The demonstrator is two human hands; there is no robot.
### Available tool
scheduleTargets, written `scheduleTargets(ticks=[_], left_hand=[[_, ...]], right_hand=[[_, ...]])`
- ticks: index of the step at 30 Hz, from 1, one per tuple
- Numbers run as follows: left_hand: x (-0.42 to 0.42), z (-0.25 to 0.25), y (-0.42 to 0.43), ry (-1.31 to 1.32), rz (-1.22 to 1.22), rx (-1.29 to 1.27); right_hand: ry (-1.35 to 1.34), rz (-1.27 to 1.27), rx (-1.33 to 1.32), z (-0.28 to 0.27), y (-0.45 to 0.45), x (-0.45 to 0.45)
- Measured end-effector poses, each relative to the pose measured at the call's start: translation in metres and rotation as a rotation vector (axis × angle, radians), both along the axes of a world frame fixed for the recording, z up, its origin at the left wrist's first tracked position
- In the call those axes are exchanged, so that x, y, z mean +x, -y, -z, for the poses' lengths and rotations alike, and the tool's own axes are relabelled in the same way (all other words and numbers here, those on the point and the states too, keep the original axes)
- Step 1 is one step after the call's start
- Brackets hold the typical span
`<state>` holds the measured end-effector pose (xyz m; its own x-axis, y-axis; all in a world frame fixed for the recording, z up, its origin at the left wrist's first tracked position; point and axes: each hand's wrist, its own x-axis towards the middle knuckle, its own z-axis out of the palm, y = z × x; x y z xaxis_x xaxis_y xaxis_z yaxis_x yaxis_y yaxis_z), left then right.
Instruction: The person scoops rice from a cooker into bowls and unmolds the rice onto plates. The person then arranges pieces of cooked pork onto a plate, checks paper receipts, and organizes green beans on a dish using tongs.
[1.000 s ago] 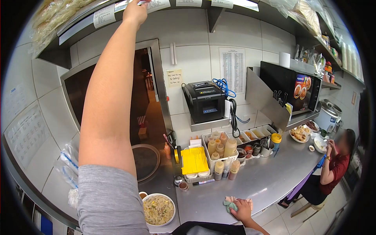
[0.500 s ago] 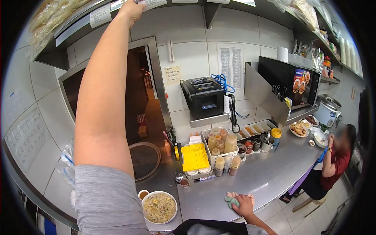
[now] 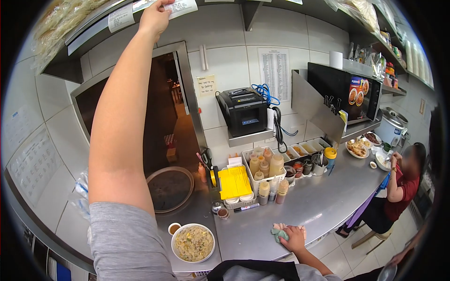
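Observation:
My left hand [image 3: 153, 19] is raised to the shelf edge at the top, its fingers pinched on a printed white receipt [image 3: 183, 7]. Another paper slip [image 3: 121, 18] hangs from that edge, left of the hand. Down on the steel counter [image 3: 251, 234], my right hand [image 3: 295, 238] is closed over a pink and green cloth [image 3: 278, 232]. A white bowl of fried rice [image 3: 193, 243] stands at the counter's near edge, below my left arm, with a small cup of brown sauce [image 3: 174, 228] beside it.
A basket of squeeze bottles [image 3: 264, 167] and a yellow plastic holder [image 3: 234, 182] stand along the wall. Above them is a black printer [image 3: 246, 112]. A round brown tray [image 3: 169, 189] lies by the window. A seated person [image 3: 403, 185] is at right; another person's hand [image 3: 398, 257] shows lower right.
My left hand has come slightly down, and the receipt shows lower and more fully. My right hand stays on the cloth. Another person's hand has entered at the lower right.

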<state>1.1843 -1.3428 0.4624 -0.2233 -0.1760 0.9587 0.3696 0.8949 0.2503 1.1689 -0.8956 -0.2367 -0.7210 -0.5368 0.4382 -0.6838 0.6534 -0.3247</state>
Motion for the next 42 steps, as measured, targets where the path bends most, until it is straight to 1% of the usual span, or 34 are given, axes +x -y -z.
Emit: scheduleTargets(ticks=[1,3,9,10,12,16,18,19,21,22,24,25,26,27,28,30,31,32,33,34,35,36,37,39,40,41,42], left_hand=[[0.003,0.002,0.001,0.002,-0.006,0.004],[0.009,0.005,0.005,-0.029,-0.091,-0.125],[0.031,0.004,0.012,0.002,-0.252,-0.062],[0.032,0.002,0.016,0.001,-0.256,-0.063],[0.032,-0.002,0.022,0.009,-0.155,0.052],[0.032,-0.020,0.041,0.087,-0.172,0.095],[0.032,-0.020,0.047,-0.023,-0.601,-0.235],[0.030,-0.021,0.048,-0.024,-0.597,-0.237],[0.049,-0.006,0.009,0.100,-0.793,-0.203],[0.055,-0.003,-0.009,0.099,-0.789,-0.205],[0.064,0.006,-0.033,0.303,-0.987,-0.026],[0.062,0.014,-0.032,0.305,-0.985,-0.027],[0.057,0.026,-0.027,0.150,-0.967,-0.103],[0.054,0.040,-0.026,-0.003,-0.944,-0.178],[0.053,0.060,-0.022,-0.002,-0.790,-0.304],[0.059,0.115,-0.037,0.047,-0.438,-0.542],[0.063,0.148,-0.050,0.137,-0.264,-0.610],[0.064,0.186,-0.058,0.215,-0.184,-0.743],[0.078,0.226,-0.080,0.456,-0.238,-0.778],[0.086,0.268,-0.094,0.479,-0.115,-0.914],[0.094,0.306,-0.114,0.568,0.099,-0.939],[0.105,0.343,-0.129,0.718,0.227,-0.920],[0.116,0.388,-0.135,0.766,0.336,-0.890],[0.130,0.453,-0.150,0.989,0.503,-0.764],[0.135,0.485,-0.157,1.163,0.535,-0.583],[0.136,0.529,-0.160,1.258,0.619,-0.353],[0.134,0.560,-0.169,1.299,0.675,-0.185]], right_hand=[[-0.003,0.004,0.000,-0.001,0.000,0.001],[-0.005,-0.004,-0.004,-0.003,0.001,0.002],[-0.013,0.001,-0.010,0.003,0.001,0.001],[-0.022,0.004,-0.011,0.004,0.001,0.000],[-0.022,0.001,-0.014,0.003,0.001,0.000],[-0.002,0.008,-0.012,0.001,0.001,0.002],[-0.007,0.012,-0.019,0.001,0.001,0.001],[-0.012,0.012,-0.022,0.002,0.001,0.001],[-0.011,0.018,-0.024,0.002,0.001,0.001],[-0.008,0.020,-0.026,0.002,0.001,0.001],[-0.002,0.028,-0.028,0.001,0.001,0.002],[0.004,0.031,-0.030,0.000,0.001,0.003],[0.006,0.032,-0.029,0.000,0.001,0.003],[0.018,0.037,-0.017,0.000,0.001,0.003],[0.032,0.043,-0.004,0.000,0.000,0.003],[-0.037,0.055,0.057,-0.004,0.000,0.005],[-0.043,0.033,0.030,-0.005,0.000,0.003],[-0.034,0.025,0.005,-0.002,0.000,0.001],[0.048,0.013,0.018,0.001,0.000,-0.001],[0.033,0.028,0.068,-0.002,0.002,-0.002],[0.048,0.065,0.015,0.001,0.006,-0.001],[0.114,0.065,-0.080,0.001,0.013,0.000],[0.140,0.031,-0.141,-0.007,0.021,0.005],[0.203,-0.075,-0.165,0.011,0.041,0.018],[0.239,-0.128,-0.128,0.013,0.051,0.026],[0.275,-0.187,-0.093,0.014,0.058,0.033],[0.295,-0.175,-0.089,0.012,0.061,0.037]])
